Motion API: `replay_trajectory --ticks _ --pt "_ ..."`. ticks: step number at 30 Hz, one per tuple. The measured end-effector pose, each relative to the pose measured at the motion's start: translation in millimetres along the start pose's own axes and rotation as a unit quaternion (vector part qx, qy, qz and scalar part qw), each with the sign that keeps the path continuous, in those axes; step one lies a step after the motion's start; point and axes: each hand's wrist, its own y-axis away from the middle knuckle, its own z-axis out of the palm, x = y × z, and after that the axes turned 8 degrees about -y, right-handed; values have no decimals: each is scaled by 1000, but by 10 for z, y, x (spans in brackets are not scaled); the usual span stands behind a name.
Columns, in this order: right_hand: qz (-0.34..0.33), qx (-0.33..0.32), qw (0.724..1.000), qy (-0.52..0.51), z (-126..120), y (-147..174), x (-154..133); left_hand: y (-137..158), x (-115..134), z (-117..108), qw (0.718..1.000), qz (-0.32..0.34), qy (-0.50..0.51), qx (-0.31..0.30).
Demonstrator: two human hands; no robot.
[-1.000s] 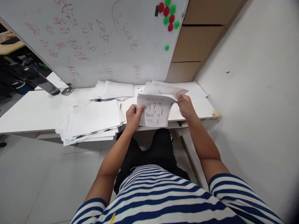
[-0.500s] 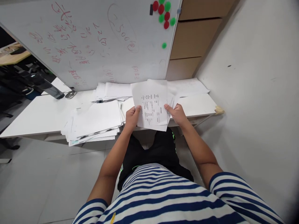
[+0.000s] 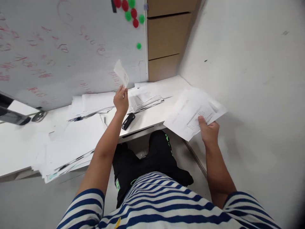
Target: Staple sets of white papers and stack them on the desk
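Observation:
My left hand (image 3: 121,100) pinches a sheet of paper (image 3: 121,73), which stands up from the fingers in front of the whiteboard. My right hand (image 3: 209,132) is closed on several printed sheets (image 3: 190,113), thumb on top, held out over the right end of the desk. A black stapler (image 3: 128,121) lies near the desk's front edge, just below my left hand. Behind that hand is a paper stack (image 3: 146,100). A larger pile of papers (image 3: 73,140) lies to the left and overhangs the front edge.
The white desk (image 3: 152,120) runs along a whiteboard (image 3: 95,60) with red and green magnets (image 3: 133,13). Brown boxes (image 3: 169,36) rise behind it, and a white wall (image 3: 250,79) bounds the right. A computer mouse (image 3: 38,116) and a dark bottle (image 3: 14,116) are at left.
Both hands held papers together in the middle; now they are apart. The left has lifted one sheet up, the right has carried its sheets rightward. The stapler has come into view.

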Motion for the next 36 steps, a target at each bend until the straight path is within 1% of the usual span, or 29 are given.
replay_trajectory --ticks 2,3,4,5,6,7,8,9,10,11,12,13,14,16,17,18,19,20,21,23,25,27,29,31,33,36 --pt "38 39 998 5 -179 101 99 -84 18 358 993 52 -88 -64" --pt "56 53 997 3 -248 157 140 -91 22 539 984 65 -131 -106" --pt "72 64 995 -1 -303 211 175 -73 26 710 972 65 -167 -154" --pt "86 71 994 -6 -345 259 202 -34 34 858 959 51 -197 -199" --pt "95 75 993 -13 -374 297 221 26 48 975 948 27 -222 -228" --pt "102 75 992 -21 -390 324 235 103 68 1052 942 3 -238 -238" --pt "107 71 991 -30 -393 337 243 195 95 1082 942 -14 -242 -231" --pt "112 60 991 -38 -383 337 246 300 129 1065 949 -18 -231 -211" --pt "118 41 991 -46 -357 325 243 417 167 1002 961 -2 -204 -187" --pt "123 13 991 -51 -313 304 234 542 210 901 970 20 -158 -181" --pt "125 -22 991 -52 -248 278 218 675 256 770 975 33 -96 -196" --pt "121 -61 990 -50 -161 251 192 808 304 623 971 38 -21 -236" --pt "111 -104 987 -48 -49 225 155 937 350 471 957 32 59 -281" --pt "79 -194 976 -51 239 187 46 1146 425 194 914 16 185 -361" --pt "63 -232 969 -62 409 178 -27 1213 448 80 894 -3 224 -387" --pt "49 -261 961 -79 589 173 -108 1250 459 -18 882 -25 253 -397" --pt "37 -280 954 -102 772 173 -193 1256 460 -100 879 -49 271 -389" --pt "26 -290 948 -129 954 173 -275 1236 451 -170 886 -71 281 -362" --pt "14 -293 943 -159 1130 175 -348 1196 435 -227 900 -87 285 -319" --pt "-3 -296 932 -209 1446 181 -433 1095 388 -308 933 -101 278 -207" --pt "-2 -300 923 -240 1701 207 -409 1029 322 -335 955 -104 255 -112" --pt "24 -306 918 -250 1886 267 -282 1044 238 -305 967 -119 216 -60" --pt "64 -309 919 -237 1995 361 -103 1141 150 -225 971 -148 183 -43" --pt "79 -295 928 -214 2031 461 59 1278 88 -123 966 -179 183 -36" --pt "61 -263 944 -190 2017 539 163 1402 67 -27 955 -199 216 -29" --pt "28 -225 964 -139 1964 600 234 1507 79 75 946 -191 258 -30"
